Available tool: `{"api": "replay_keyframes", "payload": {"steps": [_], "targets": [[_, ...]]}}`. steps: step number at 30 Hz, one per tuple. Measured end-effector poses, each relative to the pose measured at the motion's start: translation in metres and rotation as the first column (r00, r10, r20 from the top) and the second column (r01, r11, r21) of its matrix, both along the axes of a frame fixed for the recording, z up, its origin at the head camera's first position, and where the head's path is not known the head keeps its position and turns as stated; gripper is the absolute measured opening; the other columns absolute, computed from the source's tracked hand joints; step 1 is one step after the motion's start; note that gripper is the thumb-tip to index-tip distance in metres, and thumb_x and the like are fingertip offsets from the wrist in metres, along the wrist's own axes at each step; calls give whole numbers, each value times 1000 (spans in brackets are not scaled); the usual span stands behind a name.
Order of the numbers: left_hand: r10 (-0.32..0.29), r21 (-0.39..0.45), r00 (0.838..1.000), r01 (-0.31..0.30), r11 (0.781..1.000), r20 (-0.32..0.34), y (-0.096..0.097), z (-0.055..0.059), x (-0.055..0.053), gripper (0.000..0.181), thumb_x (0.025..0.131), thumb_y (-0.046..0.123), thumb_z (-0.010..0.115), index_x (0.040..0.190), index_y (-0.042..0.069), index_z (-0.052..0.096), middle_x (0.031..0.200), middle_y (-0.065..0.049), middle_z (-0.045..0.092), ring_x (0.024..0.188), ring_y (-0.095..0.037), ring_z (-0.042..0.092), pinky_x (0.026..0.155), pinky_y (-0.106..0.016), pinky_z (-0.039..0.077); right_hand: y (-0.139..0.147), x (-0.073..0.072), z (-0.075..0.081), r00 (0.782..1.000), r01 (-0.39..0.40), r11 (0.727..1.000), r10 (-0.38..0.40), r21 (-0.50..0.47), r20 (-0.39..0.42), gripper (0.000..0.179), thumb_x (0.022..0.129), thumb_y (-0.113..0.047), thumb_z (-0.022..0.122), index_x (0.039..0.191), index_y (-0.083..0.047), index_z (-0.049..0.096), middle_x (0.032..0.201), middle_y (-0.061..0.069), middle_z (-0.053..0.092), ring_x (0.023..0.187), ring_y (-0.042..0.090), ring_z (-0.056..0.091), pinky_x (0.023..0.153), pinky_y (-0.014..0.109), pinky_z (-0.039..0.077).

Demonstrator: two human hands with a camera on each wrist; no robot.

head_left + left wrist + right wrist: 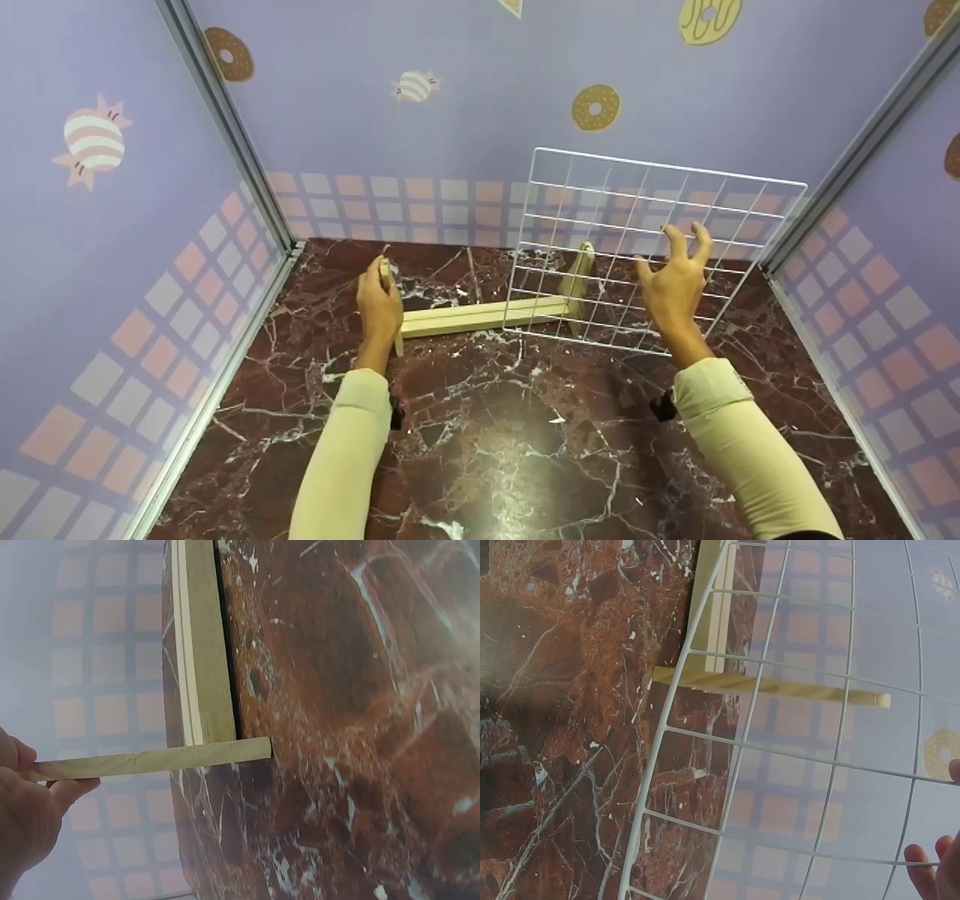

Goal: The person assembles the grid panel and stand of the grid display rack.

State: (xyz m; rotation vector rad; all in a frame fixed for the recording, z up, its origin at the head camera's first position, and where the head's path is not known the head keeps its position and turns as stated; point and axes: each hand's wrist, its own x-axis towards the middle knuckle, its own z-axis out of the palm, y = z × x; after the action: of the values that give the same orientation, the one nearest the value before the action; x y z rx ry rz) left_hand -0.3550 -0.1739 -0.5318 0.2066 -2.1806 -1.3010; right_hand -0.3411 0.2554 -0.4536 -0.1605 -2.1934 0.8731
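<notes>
A pale wooden stand with a grooved crossbar [480, 316] and an upright piece at each end stands on the marbled surface. My left hand [379, 307] pinches the top of its left upright [157, 759] between thumb and fingers. With fingers spread over the wires, my right hand [675, 289] holds a white wire grid panel [671, 166]. The panel is tilted upright, in front of the stand's right upright [780, 685], which shows through the mesh. Only a few fingertips [921, 870] of the right hand appear in the right wrist view, around a wire.
Purple panels with printed sweets and checks [450, 97] enclose the surface at back, left and right. Grey metal strips [225, 124] run along the corners. The dark red marbled surface [510, 442] stretches in front of the stand.
</notes>
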Motion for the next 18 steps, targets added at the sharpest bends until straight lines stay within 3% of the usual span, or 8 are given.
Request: {"api": "replay_keyframes", "payload": {"steps": [5,11,18], "targets": [[-22,-26,1000,23,999,18,9,1,-4,53,92,-7,56,145,2,52,134,-26,58,126,-42,57,111,-51,47,0,0,2,1000,-6,1000,7,2,-10,57,82,-15,83,133,-16,59,159,11,34,72,37,57,68,53,56],[-50,-25,999,50,998,-1,17,3,-6,52,92,-7,55,144,1,53,127,-28,60,119,-43,60,107,-53,49,-1,0,3,1000,-6,1000,6,10,-21,56,81,-16,84,133,-15,60,158,11,35,74,40,58,69,56,56],[-96,-34,995,96,995,-3,25,3,-10,52,91,-8,56,142,1,54,130,-26,60,124,-42,57,110,-52,46,-2,1,2,1000,-14,1000,14,2,-8,56,81,-15,83,132,-15,60,158,11,34,81,36,60,70,55,55]]}}
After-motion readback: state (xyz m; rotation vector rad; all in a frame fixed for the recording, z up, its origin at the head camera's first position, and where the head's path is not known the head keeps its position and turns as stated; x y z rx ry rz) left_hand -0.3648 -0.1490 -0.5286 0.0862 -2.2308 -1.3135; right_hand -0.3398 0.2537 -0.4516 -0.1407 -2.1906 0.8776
